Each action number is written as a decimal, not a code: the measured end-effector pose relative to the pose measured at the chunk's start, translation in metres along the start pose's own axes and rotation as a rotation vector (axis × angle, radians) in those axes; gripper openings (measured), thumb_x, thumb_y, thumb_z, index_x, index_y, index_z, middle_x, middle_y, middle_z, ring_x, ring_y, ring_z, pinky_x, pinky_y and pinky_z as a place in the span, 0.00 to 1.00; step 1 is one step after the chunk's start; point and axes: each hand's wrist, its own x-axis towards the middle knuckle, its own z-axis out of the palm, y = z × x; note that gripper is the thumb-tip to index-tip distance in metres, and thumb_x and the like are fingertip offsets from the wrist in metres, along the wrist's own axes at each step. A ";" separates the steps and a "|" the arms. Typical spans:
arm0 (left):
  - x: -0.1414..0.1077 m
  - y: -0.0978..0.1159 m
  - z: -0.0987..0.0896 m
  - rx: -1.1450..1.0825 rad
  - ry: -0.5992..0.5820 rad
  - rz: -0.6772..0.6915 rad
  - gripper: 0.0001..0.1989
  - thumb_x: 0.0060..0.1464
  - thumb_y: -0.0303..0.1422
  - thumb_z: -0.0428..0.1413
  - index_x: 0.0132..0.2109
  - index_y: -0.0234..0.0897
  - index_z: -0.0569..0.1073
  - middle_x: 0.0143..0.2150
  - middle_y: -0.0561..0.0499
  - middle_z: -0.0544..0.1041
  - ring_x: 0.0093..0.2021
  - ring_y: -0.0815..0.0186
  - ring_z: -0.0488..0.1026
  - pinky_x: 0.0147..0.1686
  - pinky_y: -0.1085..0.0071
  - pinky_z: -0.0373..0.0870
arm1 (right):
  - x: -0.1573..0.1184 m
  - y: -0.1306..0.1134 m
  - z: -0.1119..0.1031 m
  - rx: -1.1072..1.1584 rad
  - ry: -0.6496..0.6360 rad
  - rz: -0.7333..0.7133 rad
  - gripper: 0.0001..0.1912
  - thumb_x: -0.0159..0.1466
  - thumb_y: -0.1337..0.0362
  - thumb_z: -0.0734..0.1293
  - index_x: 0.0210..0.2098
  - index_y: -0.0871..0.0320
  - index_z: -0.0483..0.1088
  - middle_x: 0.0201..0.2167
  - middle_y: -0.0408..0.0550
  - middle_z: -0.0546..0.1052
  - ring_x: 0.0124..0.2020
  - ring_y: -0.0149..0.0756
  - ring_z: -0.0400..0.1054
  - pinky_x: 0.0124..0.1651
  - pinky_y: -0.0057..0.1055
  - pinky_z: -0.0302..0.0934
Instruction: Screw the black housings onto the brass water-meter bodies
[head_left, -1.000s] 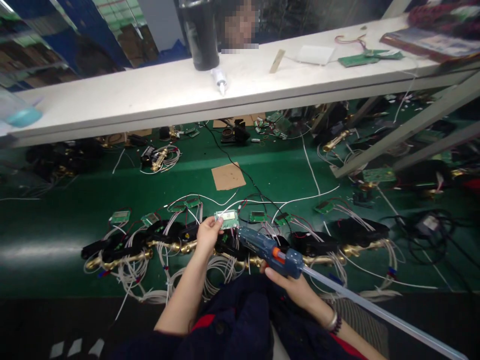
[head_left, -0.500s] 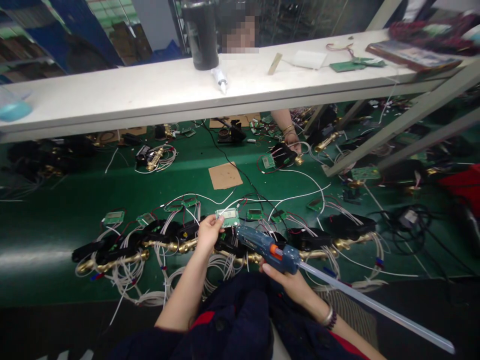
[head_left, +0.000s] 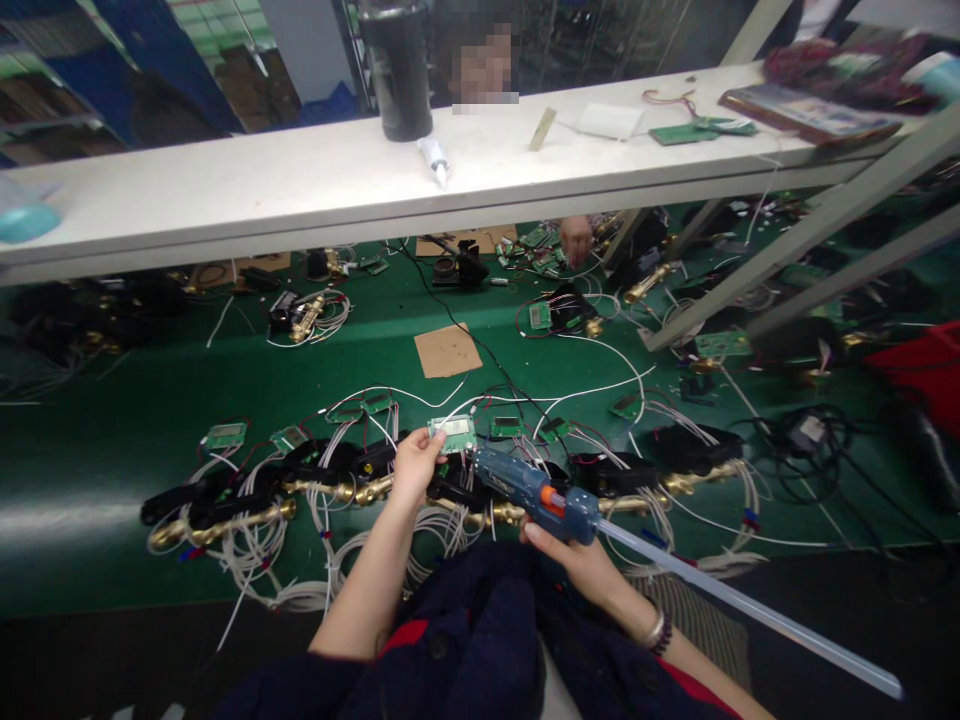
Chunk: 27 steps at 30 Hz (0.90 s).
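Glue gun [head_left: 523, 487] partly behind right hand [head_left: 576, 562]

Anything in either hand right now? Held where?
Left hand: green LCD circuit board, pinched at its left edge, thumb on top. Right hand: blue hot-glue gun, gripped at the handle, mostly hidden.

— What's the glue gun [head_left: 525, 486] made of?
— Smooth blue plastic, slightly glossy; the stick [head_left: 750, 603] behind it looks translucent and shiny
— And those pipe fittings [head_left: 276, 512]?
— Brass-like metal with a bright sheen, on a smooth green tabletop [head_left: 360, 362] that gleams softly
— The brown square [head_left: 450, 350]?
— Matt cardboard
— The jacket [head_left: 465, 615]?
— Dark cloth, dull and creased
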 end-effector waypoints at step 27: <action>0.000 0.002 -0.003 0.016 0.009 0.019 0.22 0.31 0.45 0.66 0.28 0.32 0.73 0.26 0.51 0.74 0.26 0.69 0.69 0.23 0.76 0.67 | -0.003 -0.004 -0.003 -0.014 0.066 0.037 0.24 0.48 0.41 0.69 0.28 0.58 0.74 0.29 0.51 0.76 0.38 0.48 0.69 0.53 0.49 0.58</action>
